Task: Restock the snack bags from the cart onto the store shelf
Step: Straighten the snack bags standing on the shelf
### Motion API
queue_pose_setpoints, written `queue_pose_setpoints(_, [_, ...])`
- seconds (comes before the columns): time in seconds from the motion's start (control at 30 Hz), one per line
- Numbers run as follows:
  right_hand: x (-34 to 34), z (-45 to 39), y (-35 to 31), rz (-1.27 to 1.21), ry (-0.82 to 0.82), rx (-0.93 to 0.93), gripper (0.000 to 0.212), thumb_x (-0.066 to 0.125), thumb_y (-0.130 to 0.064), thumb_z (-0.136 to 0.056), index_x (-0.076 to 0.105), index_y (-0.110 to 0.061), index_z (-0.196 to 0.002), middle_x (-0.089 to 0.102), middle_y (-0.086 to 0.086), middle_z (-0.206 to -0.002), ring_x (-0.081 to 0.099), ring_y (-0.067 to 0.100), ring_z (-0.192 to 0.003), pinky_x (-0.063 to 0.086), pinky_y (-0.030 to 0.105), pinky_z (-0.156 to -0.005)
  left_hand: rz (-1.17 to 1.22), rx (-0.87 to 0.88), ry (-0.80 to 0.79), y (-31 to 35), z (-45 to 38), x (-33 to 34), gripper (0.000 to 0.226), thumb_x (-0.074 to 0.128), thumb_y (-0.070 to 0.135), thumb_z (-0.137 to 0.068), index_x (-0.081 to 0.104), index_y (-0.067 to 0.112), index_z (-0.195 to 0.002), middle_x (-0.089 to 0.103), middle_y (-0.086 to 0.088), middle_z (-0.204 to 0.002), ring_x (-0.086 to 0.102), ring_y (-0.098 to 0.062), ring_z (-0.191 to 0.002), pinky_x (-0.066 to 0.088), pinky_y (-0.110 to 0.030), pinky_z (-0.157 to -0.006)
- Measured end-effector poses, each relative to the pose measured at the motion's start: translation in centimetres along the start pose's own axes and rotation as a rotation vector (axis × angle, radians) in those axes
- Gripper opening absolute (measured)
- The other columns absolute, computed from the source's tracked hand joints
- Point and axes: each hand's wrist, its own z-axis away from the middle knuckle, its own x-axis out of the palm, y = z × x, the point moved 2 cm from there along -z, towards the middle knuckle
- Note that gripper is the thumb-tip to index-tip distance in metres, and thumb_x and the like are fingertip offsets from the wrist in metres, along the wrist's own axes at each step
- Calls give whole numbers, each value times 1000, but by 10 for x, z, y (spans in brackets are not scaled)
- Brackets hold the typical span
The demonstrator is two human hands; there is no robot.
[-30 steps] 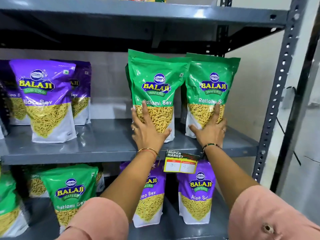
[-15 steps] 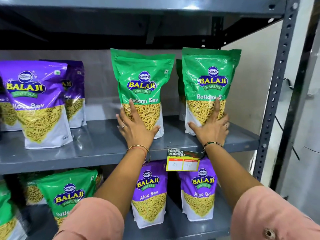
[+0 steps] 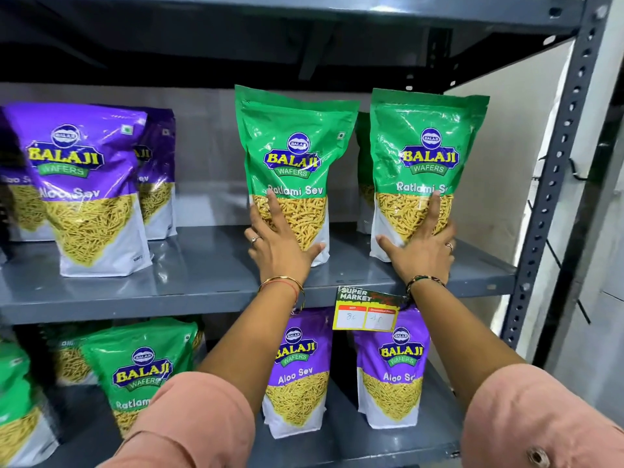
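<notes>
Two green Ratlami Sev bags stand upright on the grey middle shelf (image 3: 202, 275). My left hand (image 3: 280, 244) lies flat, fingers spread, against the lower front of the left green bag (image 3: 293, 157). My right hand (image 3: 422, 248) presses the same way on the right green bag (image 3: 429, 150), thumb at its bottom left corner. Another green bag (image 3: 363, 170) stands behind, mostly hidden. Purple Aloo Sev bags (image 3: 84, 184) stand at the shelf's left. The cart is out of view.
A yellow price tag (image 3: 366, 312) hangs from the shelf's front edge between my wrists. Below stand two purple Aloo Sev bags (image 3: 297, 369) and green bags (image 3: 141, 369). A perforated upright post (image 3: 557, 170) bounds the right side, with a pale wall beyond.
The left green bag has slid left under my left hand, opening a gap between the two bags. The right bag now stands straighter. The view shifted slightly.
</notes>
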Motion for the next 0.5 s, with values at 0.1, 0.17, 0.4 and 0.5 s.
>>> queue_pose_setpoints(0.1, [1,-1,1,2,-2,-3,118,71,-58,-66,-16,-43,-144,27,31,-142,44,50,-121,41,58,-97,0,1,4,0,0,0,128,77,56,-59,-9,24,-148,8,-19,-155,34,-43,-123,44,-56,-96])
queue_pose_setpoints(0.17, [2,-1,2,-6,0,-6,119,72,-58,-65,-15,-44,-144,27,31,-143,43,51,-122,41,59,-98,33,-4,13,-2,-1,0,128,77,58,-56,-6,25,-148,11,-18,-154,33,-43,-125,42,-56,-97])
queue_pose_setpoints(0.4, [-3,1,-1,12,76,-14,113,60,-75,-64,-12,-43,-144,14,27,-154,32,50,-133,34,63,-100,187,10,171,-13,1,-19,109,57,76,-60,16,22,-145,25,-13,-152,29,-35,-138,28,-54,-114])
queue_pose_setpoints(0.5, [-10,13,-26,-32,237,-84,93,47,-75,-74,3,-37,-147,23,20,-154,29,43,-137,31,61,-103,166,61,250,-44,-1,-47,101,53,73,-67,19,19,-145,29,-16,-151,32,-34,-138,32,-53,-112])
